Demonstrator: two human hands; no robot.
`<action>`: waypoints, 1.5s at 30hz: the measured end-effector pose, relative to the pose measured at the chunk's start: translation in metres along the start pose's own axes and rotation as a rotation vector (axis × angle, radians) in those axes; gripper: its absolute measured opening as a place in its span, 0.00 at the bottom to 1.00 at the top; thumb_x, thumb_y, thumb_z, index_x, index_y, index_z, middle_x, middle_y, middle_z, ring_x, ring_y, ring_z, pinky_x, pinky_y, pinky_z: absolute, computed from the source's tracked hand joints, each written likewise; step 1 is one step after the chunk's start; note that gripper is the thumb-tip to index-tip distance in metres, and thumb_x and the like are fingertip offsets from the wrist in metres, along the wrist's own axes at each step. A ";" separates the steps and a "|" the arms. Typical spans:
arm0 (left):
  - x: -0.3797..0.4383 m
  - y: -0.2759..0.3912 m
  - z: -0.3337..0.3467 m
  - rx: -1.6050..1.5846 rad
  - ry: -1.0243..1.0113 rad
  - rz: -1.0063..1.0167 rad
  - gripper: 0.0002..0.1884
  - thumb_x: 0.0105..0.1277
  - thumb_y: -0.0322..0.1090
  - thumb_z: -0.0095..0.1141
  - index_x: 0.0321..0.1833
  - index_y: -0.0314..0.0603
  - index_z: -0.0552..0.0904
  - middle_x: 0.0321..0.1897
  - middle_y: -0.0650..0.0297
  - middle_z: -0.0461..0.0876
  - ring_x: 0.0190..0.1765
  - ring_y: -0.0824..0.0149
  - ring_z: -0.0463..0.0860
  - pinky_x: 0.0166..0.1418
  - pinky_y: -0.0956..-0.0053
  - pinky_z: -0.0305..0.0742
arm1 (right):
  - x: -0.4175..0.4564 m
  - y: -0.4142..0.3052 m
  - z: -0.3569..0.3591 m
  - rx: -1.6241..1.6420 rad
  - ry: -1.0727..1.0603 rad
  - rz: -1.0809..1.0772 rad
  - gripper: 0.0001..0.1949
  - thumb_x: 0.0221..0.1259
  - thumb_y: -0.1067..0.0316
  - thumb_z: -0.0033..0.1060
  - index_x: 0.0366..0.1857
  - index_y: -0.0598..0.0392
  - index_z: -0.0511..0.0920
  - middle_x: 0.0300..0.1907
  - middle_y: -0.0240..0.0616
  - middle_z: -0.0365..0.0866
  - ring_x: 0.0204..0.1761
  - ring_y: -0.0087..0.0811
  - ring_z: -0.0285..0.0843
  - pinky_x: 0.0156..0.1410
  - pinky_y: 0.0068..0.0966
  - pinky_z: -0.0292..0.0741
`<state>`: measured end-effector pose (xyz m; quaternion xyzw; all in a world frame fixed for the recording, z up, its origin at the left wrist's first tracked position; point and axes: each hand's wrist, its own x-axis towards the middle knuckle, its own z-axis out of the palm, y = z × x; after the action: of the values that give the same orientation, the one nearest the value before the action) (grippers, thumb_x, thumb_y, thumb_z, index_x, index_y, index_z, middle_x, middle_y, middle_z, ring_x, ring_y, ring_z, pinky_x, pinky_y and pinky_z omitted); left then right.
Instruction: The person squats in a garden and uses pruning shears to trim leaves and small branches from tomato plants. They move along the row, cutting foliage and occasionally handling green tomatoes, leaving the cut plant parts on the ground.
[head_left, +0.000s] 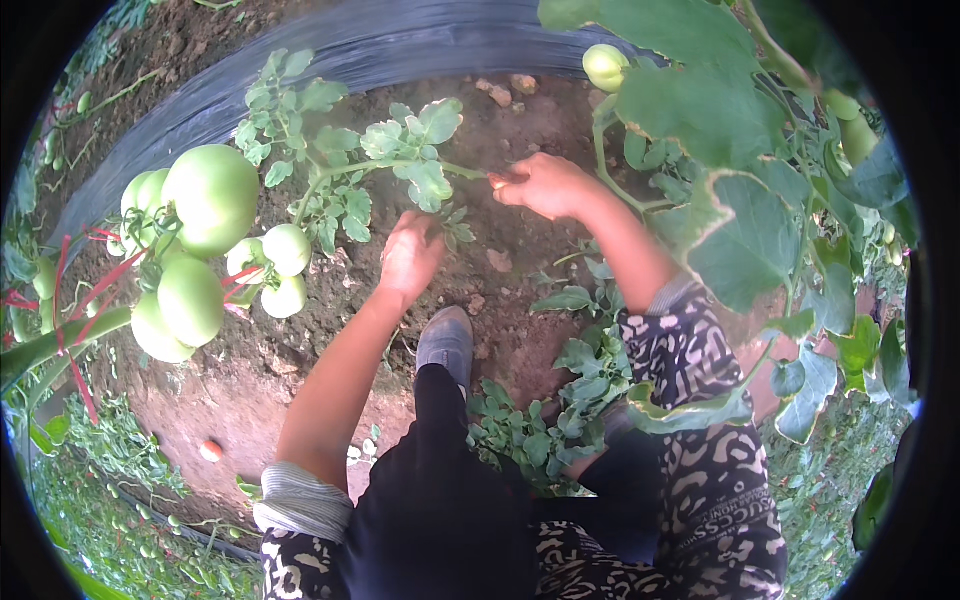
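A leafy tomato shoot (352, 166) stretches across bare soil in front of me. My right hand (544, 186) pinches the right-hand end of its stem between thumb and fingers. Lower and to the left, my left hand (412, 256) is curled beside a small drooping leaf (456, 227). Its fingertips are hidden, so whether it grips that leaf does not show. Left of the shoot hangs a cluster of large green tomatoes (210, 201), with several smaller pale green tomatoes (286, 250) close by.
Black plastic mulch film (420, 41) curves along the far side. Red ties (94, 311) hang around a thick stem at left. Broad leaves (697, 97) and a green tomato (605, 67) crowd the right. Low weeds (536, 442) grow by my shoe (445, 345). A reddish fruit (211, 451) lies on the ground.
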<state>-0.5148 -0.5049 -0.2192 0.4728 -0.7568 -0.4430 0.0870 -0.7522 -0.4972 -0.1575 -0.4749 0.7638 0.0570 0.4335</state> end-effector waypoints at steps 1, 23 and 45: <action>-0.001 -0.005 -0.005 -0.016 0.020 -0.019 0.12 0.56 0.29 0.55 0.44 0.35 0.81 0.45 0.50 0.78 0.48 0.48 0.78 0.55 0.62 0.72 | 0.002 -0.016 -0.009 0.025 -0.085 0.066 0.24 0.50 0.46 0.60 0.44 0.53 0.81 0.17 0.35 0.75 0.22 0.27 0.72 0.34 0.30 0.69; 0.070 0.047 -0.040 -0.337 -0.127 -0.070 0.42 0.52 0.33 0.63 0.69 0.29 0.57 0.50 0.42 0.78 0.49 0.55 0.82 0.54 0.67 0.75 | -0.025 -0.003 0.032 -0.311 0.272 -0.356 0.29 0.48 0.49 0.62 0.57 0.48 0.71 0.50 0.47 0.73 0.55 0.45 0.73 0.55 0.42 0.72; 0.052 0.070 0.002 -0.367 0.160 -0.150 0.28 0.53 0.28 0.55 0.59 0.27 0.67 0.39 0.42 0.81 0.42 0.47 0.82 0.47 0.63 0.77 | -0.005 -0.026 0.134 0.009 0.323 -0.159 0.21 0.53 0.54 0.62 0.47 0.55 0.78 0.49 0.53 0.75 0.46 0.48 0.79 0.49 0.42 0.77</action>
<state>-0.5891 -0.5338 -0.1826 0.5376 -0.6168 -0.5397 0.1980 -0.6497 -0.4408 -0.2287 -0.5346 0.7838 -0.0579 0.3107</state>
